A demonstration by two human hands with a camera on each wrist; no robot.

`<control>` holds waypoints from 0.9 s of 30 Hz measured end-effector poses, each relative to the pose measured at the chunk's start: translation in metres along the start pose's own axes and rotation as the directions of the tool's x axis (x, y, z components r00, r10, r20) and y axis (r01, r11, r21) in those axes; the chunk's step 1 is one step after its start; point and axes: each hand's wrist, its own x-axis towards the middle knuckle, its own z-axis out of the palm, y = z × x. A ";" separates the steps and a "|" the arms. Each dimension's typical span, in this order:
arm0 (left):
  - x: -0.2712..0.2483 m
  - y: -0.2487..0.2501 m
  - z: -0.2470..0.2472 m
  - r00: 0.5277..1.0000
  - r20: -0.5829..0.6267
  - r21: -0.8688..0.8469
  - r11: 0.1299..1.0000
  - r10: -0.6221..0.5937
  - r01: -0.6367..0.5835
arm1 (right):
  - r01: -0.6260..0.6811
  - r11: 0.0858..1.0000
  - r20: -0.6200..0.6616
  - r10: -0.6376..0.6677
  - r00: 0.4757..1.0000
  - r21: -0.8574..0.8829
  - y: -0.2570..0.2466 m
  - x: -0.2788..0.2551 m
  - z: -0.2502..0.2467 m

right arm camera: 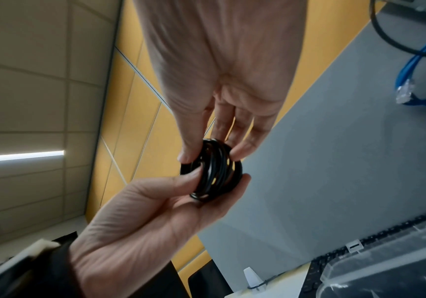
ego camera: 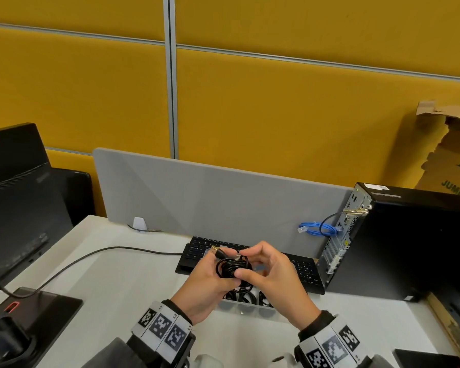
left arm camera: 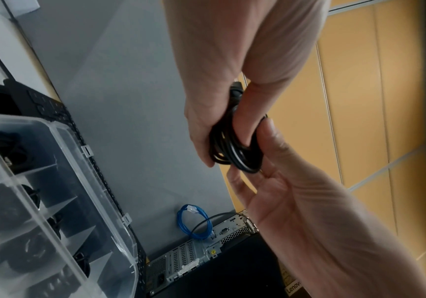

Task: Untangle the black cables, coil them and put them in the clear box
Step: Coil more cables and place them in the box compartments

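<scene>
While both hands hover above the desk (ego camera: 133, 277), I see a small black cable coil (ego camera: 233, 266) held between them, raised over the clear box (ego camera: 246, 308) and in front of the keyboard (ego camera: 307, 272). My left hand (ego camera: 207, 285) cups the coil from below, thumb curled over its near edge and fingers wrapped behind it; in the left wrist view that thumb presses across the loops (left arm camera: 234, 149). My right hand (ego camera: 275, 274) pinches the coil's right side, thumb on the front and fingertips bent over the top, so both hands are closed on the same bundle. A gold-tipped plug (ego camera: 217, 251) sticks out at the upper left of the coil, just above my left fingers.

The clear box sits on the desk directly beneath my hands, touching the keyboard's near edge. Its dividers form compartments, and dark coiled cables (left arm camera: 31, 196) already lie in several of them; I cannot tell how many.

To the right stands a black computer tower (ego camera: 404, 243) with a blue network cable (ego camera: 316, 229) looped at its rear. A monitor (ego camera: 16, 192) stands to the left, its thin black lead (ego camera: 91, 257) running across the desk. A grey divider screen (ego camera: 210, 197) rises behind the keyboard.
</scene>
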 end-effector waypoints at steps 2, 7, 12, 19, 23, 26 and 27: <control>0.001 0.000 -0.001 1.000 0.007 0.006 1.000 0.000 0.000 | 0.009 1.000 -0.003 -0.009 1.000 -0.011 0.000 0.000 0.001; -0.002 0.001 -0.002 0.999 0.033 -0.020 1.000 0.000 0.000 | 0.019 1.000 0.002 -0.019 1.000 0.001 -0.002 -0.003 0.002; -0.006 0.001 -0.002 0.999 0.046 -0.054 0.998 0.026 -0.024 | -0.018 0.998 -0.017 0.019 1.000 0.058 -0.003 -0.002 -0.001; -0.010 0.006 -0.002 0.995 0.068 -0.015 0.997 0.080 -0.079 | -0.164 0.964 0.082 0.150 0.985 0.209 -0.003 -0.002 -0.008; -0.007 0.002 -0.002 0.995 0.053 -0.013 0.997 0.083 -0.082 | -0.276 0.917 0.236 0.212 0.948 0.287 -0.006 -0.001 -0.016; -0.005 0.001 -0.004 0.997 0.054 -0.029 0.999 0.047 -0.046 | -0.292 0.927 0.220 0.241 0.945 0.237 -0.004 -0.002 -0.018; -0.005 0.003 -0.005 0.998 0.061 -0.004 0.999 0.033 -0.033 | -0.274 0.942 0.179 0.241 0.954 0.194 -0.004 -0.004 -0.017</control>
